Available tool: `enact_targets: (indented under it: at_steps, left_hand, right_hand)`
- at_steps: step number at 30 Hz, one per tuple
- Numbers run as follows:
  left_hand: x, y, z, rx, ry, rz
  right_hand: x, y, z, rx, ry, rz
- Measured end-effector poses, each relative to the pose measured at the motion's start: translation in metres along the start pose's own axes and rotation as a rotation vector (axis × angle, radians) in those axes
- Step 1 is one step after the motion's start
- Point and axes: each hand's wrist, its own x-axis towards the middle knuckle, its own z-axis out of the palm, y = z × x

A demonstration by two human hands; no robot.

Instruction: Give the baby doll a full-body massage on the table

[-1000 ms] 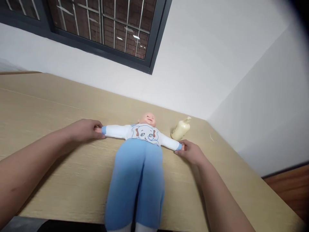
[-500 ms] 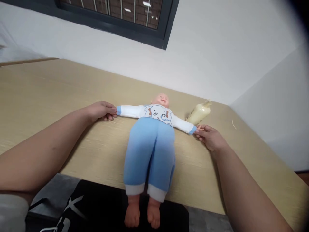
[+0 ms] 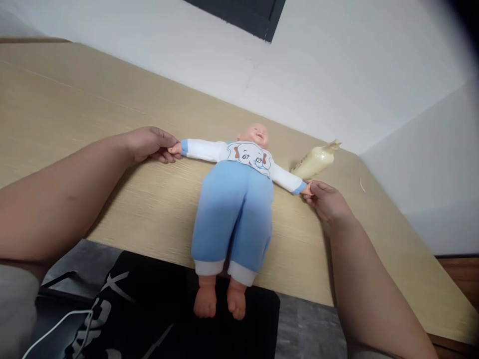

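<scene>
A baby doll (image 3: 235, 199) in blue trousers and a white top with a cartoon face lies on its back on the wooden table (image 3: 138, 209). Its head points to the wall and its bare feet hang over the front edge. Both doll arms are stretched out sideways. With fingers closed, my left hand (image 3: 151, 144) pinches the doll's hand at the left. On the other side my right hand (image 3: 325, 199) grips the doll's other hand between thumb and fingers. Just behind my right hand lies a pale yellow bottle (image 3: 316, 160) on its side, its pump end pointing right.
White walls (image 3: 329, 85) meet behind the table, below a dark window frame (image 3: 250, 17). A thin pale strip (image 3: 362, 184) lies at the right. Black cloth with white lettering (image 3: 149, 299) and a white cable (image 3: 56, 326) show below the front edge.
The view has tilted downward, so the table, doll and hands appear higher and less window shows. Both hands keep their hold on the doll's hands, whose arms stay spread.
</scene>
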Motion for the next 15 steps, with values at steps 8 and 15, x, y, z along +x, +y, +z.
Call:
enact_targets:
  at_steps: [8, 15]
  left_hand:
    - [-0.006, 0.005, -0.004, -0.029, -0.13, -0.034]
    - [-0.007, 0.002, -0.001, -0.062, -0.151, -0.015]
  right_hand:
    - [-0.004, -0.003, -0.007, 0.05, -0.118, 0.062]
    - [0.0, -0.001, -0.011, 0.057, -0.109, 0.059]
